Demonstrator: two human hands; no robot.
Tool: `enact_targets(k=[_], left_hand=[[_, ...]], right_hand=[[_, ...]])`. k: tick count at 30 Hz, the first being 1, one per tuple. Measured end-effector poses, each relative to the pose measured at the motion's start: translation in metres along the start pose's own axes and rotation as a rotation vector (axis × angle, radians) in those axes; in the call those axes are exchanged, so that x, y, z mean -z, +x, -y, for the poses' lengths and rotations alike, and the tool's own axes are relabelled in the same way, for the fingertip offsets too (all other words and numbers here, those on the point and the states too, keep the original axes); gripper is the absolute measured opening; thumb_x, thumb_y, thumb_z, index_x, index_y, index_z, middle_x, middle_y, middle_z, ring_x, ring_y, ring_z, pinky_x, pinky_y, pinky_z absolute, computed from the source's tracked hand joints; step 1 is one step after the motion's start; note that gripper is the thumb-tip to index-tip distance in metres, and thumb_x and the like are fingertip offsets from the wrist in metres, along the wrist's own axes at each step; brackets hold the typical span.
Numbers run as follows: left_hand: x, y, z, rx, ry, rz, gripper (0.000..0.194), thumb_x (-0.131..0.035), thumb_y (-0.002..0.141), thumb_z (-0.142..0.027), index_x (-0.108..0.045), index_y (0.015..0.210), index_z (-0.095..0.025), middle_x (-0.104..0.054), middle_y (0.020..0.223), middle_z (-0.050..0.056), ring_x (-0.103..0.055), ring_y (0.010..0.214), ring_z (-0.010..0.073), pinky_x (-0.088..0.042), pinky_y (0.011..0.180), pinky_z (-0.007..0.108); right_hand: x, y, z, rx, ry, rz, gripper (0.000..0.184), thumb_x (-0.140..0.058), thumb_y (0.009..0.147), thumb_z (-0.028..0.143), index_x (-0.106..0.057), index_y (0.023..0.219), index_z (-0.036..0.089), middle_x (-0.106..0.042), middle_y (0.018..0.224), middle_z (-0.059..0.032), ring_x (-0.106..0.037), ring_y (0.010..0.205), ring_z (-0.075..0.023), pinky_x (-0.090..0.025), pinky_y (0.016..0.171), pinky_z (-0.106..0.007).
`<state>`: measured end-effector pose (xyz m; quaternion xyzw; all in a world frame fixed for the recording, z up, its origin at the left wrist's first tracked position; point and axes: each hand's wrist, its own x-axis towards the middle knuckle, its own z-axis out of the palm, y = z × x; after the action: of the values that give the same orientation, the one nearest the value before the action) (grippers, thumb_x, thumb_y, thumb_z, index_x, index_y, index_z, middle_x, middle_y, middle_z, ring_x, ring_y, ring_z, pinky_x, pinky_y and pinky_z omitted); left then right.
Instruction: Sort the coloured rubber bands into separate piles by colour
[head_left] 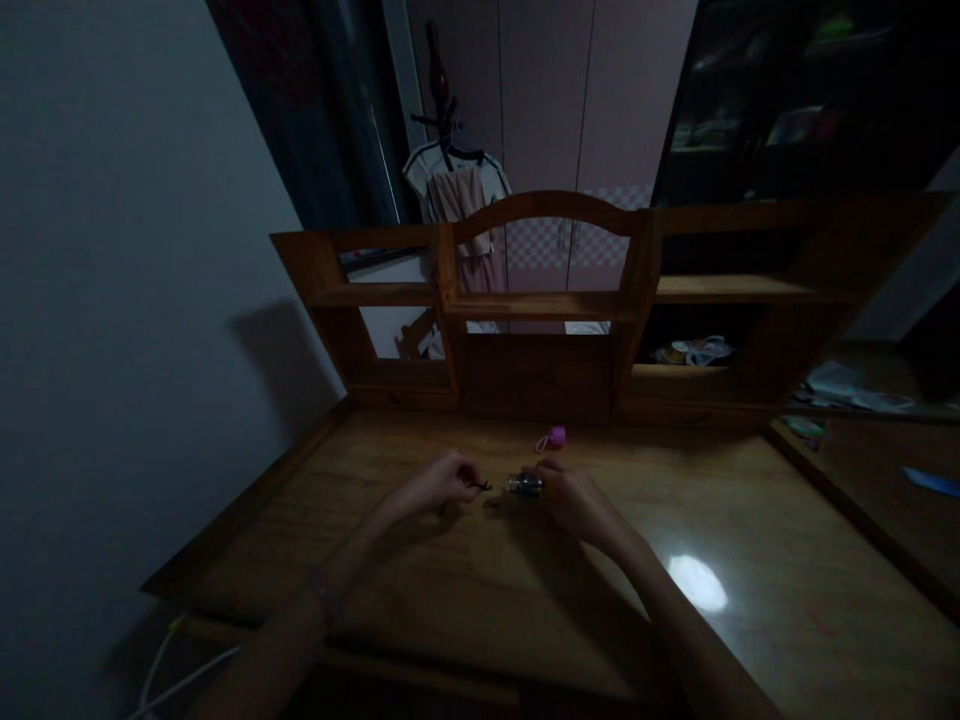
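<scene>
My two hands meet over the middle of a wooden desk [420, 590]. My left hand [439, 482] is closed in a pinch on a small thin dark object [478, 487] that points to the right. My right hand [570, 495] is closed around a small shiny, glassy bottle-like object [525, 485], held on its side with its end toward the dark piece. The two objects are a short gap apart. A small pink object [553, 437] lies on the desk just beyond my right hand.
A wooden hutch with shelves [540, 305] stands along the back of the desk; a right compartment holds small clutter [694, 352]. A bare wall is at the left. Clothes hang behind [457, 205]. A lamp glare [697, 582] marks the desk's right part. White cables [176, 670] hang at lower left.
</scene>
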<state>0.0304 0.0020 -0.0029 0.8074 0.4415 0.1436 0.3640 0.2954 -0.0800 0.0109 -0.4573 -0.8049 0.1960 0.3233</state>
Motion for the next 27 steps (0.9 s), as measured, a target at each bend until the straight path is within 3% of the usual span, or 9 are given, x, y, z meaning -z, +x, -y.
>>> enact_targets(k=[6,11,18,22,27], left_hand=[[0.004,0.003,-0.040,-0.065,-0.039,-0.010,0.013,-0.070,0.064,-0.019,-0.071,0.076,-0.015,-0.067,0.067,0.000,-0.059,0.062,0.0129,-0.042,0.056,0.020],[0.005,0.003,-0.067,-0.076,-0.111,-0.117,0.019,-0.073,0.070,-0.029,-0.069,0.082,-0.015,-0.072,0.078,0.004,-0.066,0.072,0.0167,-0.050,0.066,0.024],[0.020,0.003,-0.108,-0.101,-0.234,-0.245,0.020,-0.074,0.070,-0.020,-0.066,0.088,-0.016,-0.072,0.087,0.005,-0.069,0.081,0.0193,-0.056,0.075,0.030],[0.024,0.004,-0.126,-0.185,-0.091,-0.297,0.017,-0.070,0.074,-0.017,-0.068,0.092,-0.018,-0.066,0.095,0.004,-0.066,0.087,0.0182,-0.055,0.078,0.030],[0.005,0.001,-0.138,-0.245,0.150,-0.344,0.016,-0.056,0.084,-0.009,-0.064,0.094,-0.019,-0.055,0.096,0.004,-0.059,0.090,0.0171,-0.052,0.081,0.031]], right_hand=[[-0.004,-0.003,0.009,0.037,0.085,-0.036,0.058,-0.059,0.074,0.000,-0.062,0.126,0.024,-0.063,0.115,-0.0095,-0.061,0.107,-0.0242,-0.047,0.094,-0.036],[-0.008,-0.004,0.007,0.016,0.201,-0.145,0.052,-0.065,0.077,0.009,-0.062,0.126,0.026,-0.062,0.119,-0.0088,-0.060,0.108,-0.0252,-0.047,0.096,-0.039],[-0.011,0.001,0.005,-0.020,0.431,-0.282,0.045,-0.071,0.075,0.016,-0.066,0.119,0.027,-0.064,0.118,-0.0056,-0.058,0.111,-0.0244,-0.044,0.099,-0.041],[-0.012,0.002,0.006,-0.105,0.587,-0.253,0.047,-0.075,0.073,0.022,-0.066,0.119,0.026,-0.065,0.118,-0.0054,-0.060,0.109,-0.0244,-0.046,0.097,-0.041],[-0.017,0.002,0.003,-0.121,0.667,-0.290,0.049,-0.077,0.070,0.020,-0.067,0.118,0.026,-0.065,0.120,-0.0057,-0.060,0.111,-0.0246,-0.045,0.099,-0.042]])
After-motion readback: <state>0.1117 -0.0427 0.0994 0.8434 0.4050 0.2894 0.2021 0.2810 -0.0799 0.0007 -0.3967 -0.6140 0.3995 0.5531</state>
